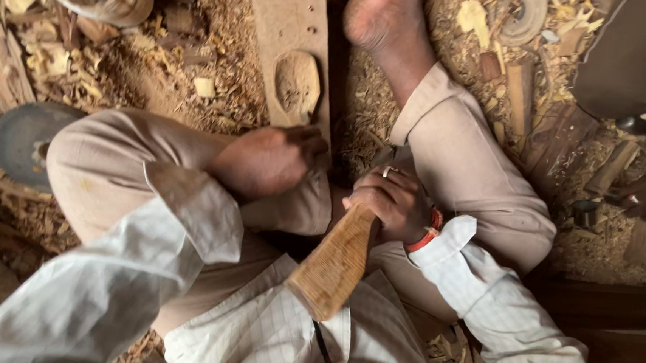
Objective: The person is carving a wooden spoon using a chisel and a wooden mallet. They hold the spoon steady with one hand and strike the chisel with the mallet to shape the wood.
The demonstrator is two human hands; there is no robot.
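Pale wooden plank [292,20] with hollowed oval bowl [297,83]

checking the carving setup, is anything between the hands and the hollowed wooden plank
Nothing visible does. The left hand rests at the near end of the long hollowed wooden plank; the right hand grips a flat wooden handle beside it.

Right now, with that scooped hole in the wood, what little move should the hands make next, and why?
Probably strike again with the wooden mallet. The right hand grips its handle with the head drawn back toward the body, while the left hand is closed at the near end of the plank, just below the oval hollow. The hollow looks shallow and rough. What the left hand holds is hidden.
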